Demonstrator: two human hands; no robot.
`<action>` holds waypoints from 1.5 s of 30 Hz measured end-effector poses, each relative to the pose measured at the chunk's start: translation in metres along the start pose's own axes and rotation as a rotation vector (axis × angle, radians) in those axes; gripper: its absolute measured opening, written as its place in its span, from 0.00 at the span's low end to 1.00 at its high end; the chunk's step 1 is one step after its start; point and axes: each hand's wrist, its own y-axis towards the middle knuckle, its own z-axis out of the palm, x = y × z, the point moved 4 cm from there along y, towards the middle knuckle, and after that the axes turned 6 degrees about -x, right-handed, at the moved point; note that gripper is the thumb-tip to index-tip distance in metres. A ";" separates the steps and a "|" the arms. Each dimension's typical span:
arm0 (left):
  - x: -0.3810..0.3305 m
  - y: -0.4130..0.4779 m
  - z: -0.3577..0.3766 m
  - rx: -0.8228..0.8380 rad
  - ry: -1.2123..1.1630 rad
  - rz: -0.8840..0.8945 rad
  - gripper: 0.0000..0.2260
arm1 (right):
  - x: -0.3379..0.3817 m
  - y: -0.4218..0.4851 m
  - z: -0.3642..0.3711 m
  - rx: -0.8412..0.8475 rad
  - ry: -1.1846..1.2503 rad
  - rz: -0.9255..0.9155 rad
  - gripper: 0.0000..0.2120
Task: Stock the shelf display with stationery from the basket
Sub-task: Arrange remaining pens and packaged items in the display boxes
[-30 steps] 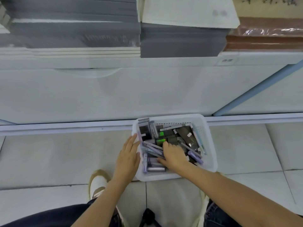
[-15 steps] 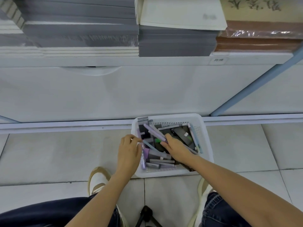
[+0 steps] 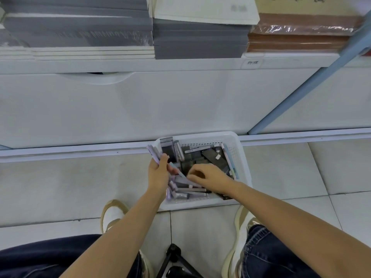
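Now, basket [image 3: 243, 157]: white perforated plastic, standing on the tiled floor [image 3: 60, 187] right against the foot of the shelf unit, just beyond the person's feet.
Basket contents: loose pens, markers and dark flat packs lying crosswise; a dark pack [image 3: 167, 149] and a silver tube [image 3: 178, 150] lean up in the far left corner.
Left hand [image 3: 158, 173]: over the basket's left rim, fingers curled round lilac pens [image 3: 151, 152] whose ends stick out past the hand toward the far left.
Right hand [image 3: 208, 177]: low inside the basket, fingers curled, thumb and forefinger pinching the near end of a pale blue pen [image 3: 176, 169].
Pale blue pen: slants from the right hand's fingertips up to the left hand's fingers, bridging the two hands.
Shelf [image 3: 180, 64]: white ledge across the far side, with a small paper label [image 3: 252, 62] on its front edge.
On the shelf: grey notebook stacks [image 3: 80, 27] on the left and in the middle, a white booklet [image 3: 204, 9] on top of the middle one, and a brown stack in clear wrap [image 3: 297, 37] on the right.
Below the ledge: a plain white drawer front [image 3: 140, 107]; a light blue post [image 3: 301, 93] slants up on the right.
Near edge: two pale shoes [image 3: 112, 215], dark jeans and a black tripod [image 3: 174, 257] between the feet.
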 end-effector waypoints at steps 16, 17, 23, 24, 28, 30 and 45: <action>0.018 0.002 -0.010 0.092 0.267 0.019 0.08 | -0.024 -0.009 0.035 0.078 -0.477 0.101 0.20; 0.019 0.002 -0.009 0.093 0.281 0.018 0.09 | -0.026 -0.009 0.035 0.111 -0.460 0.085 0.18; 0.022 0.002 -0.007 0.138 0.330 0.019 0.09 | -0.032 -0.009 0.033 0.178 -0.360 0.037 0.13; 0.022 0.001 -0.007 0.148 0.331 0.019 0.09 | -0.032 -0.009 0.035 0.178 -0.351 0.032 0.13; 0.024 0.002 -0.006 0.174 0.365 0.019 0.09 | -0.036 -0.006 0.038 0.216 -0.318 0.038 0.10; 0.024 0.003 -0.006 0.187 0.393 0.034 0.09 | -0.037 -0.005 0.037 0.235 -0.273 0.046 0.09; -0.004 0.002 0.010 0.484 0.779 0.344 0.17 | 0.031 0.031 -0.054 0.374 -0.085 -0.061 0.10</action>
